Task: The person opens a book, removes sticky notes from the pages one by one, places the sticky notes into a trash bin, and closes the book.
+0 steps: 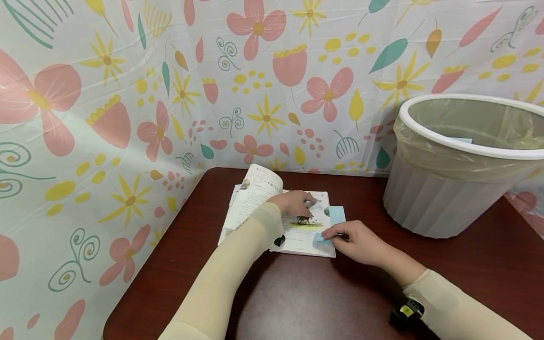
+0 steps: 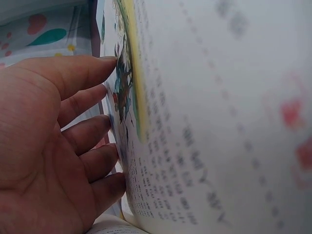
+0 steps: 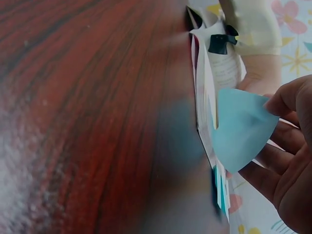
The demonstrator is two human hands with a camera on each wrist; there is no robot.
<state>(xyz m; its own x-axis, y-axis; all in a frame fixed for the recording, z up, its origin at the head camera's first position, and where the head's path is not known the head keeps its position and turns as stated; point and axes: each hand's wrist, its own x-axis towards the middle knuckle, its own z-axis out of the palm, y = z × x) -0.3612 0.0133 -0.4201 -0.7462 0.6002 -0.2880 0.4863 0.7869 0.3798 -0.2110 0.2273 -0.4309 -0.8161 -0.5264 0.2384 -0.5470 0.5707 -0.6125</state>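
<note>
An open book (image 1: pixel 302 246) with printed text and a coloured picture lies on the table, one left-hand page curling up. My left hand (image 1: pixel 293 203) reaches over the book, its fingertips resting on the right-hand page. In the left wrist view, the thumb and fingers of that hand (image 2: pixel 53 136) touch the page (image 2: pixel 195 122) beside the picture. Between thumb and fingers my right hand (image 1: pixel 359 242) pinches a small light blue sticky note (image 3: pixel 243 129) over the page's lower right corner. A second blue slip (image 1: pixel 337 215) juts out from the book's right edge.
To the right stands a grey waste bin (image 1: pixel 433 198) with a white rim and a clear liner; a bit of light blue paper (image 1: pixel 462 140) shows inside. The dark red-brown table (image 1: pixel 297 293) meets a flower-patterned cloth (image 1: pixel 263 118) at the back and left.
</note>
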